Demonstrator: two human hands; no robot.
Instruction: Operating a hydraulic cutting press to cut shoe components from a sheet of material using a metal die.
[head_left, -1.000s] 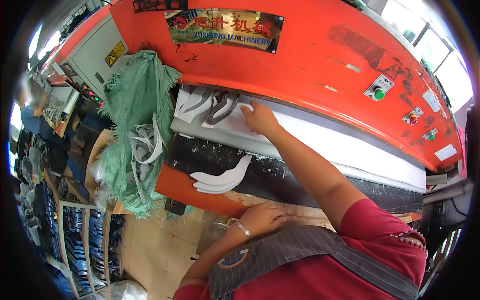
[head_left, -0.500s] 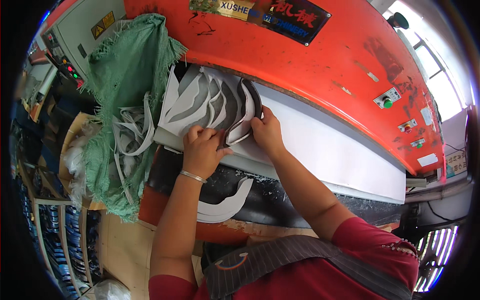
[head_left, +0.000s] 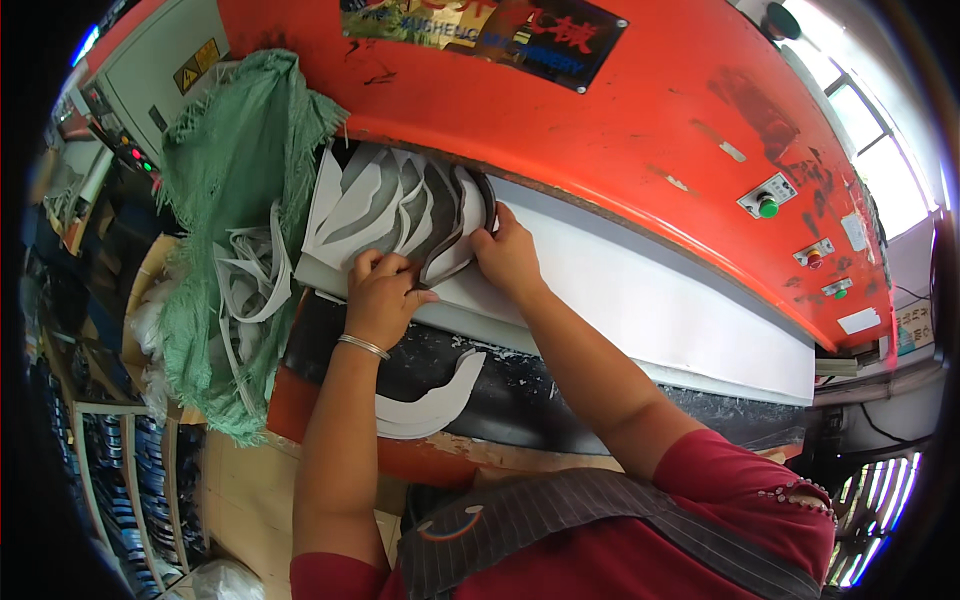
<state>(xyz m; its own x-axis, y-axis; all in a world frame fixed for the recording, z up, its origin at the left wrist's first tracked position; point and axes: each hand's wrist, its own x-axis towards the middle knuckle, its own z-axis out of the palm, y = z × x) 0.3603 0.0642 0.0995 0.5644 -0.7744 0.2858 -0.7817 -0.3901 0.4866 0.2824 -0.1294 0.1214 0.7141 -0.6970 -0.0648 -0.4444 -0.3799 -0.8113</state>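
A curved cutting die (head_left: pixel 491 204) with a dark rim stands on the white sheet material (head_left: pixel 640 280), at the edge of the cut-out area. My right hand (head_left: pixel 508 258) grips its right side, thumb and fingers closed on the rim. My left hand (head_left: pixel 380 298) is at its lower left end, fingers curled and thumb stretched along the sheet's near edge; the fingertips are partly hidden. To the left of the die, wavy white offcut strips (head_left: pixel 340 225) remain around grey gaps. Curved white cut pieces (head_left: pixel 430 408) lie stacked on the black ledge nearer to me.
The red press body (head_left: pixel 660 150) overhangs the sheet's far side, with a green button (head_left: pixel 767 207) at its right. A green woven sack (head_left: pixel 225 150) with white scraps (head_left: pixel 250 280) hangs at the left. Beyond it stand a grey control box (head_left: pixel 160 70) and a rack (head_left: pixel 125 490) of dark blue items.
The die has shifted slightly left toward the cut strips and looks flatter on the sheet. Both hands have moved with it. The whole view has also swung a little.
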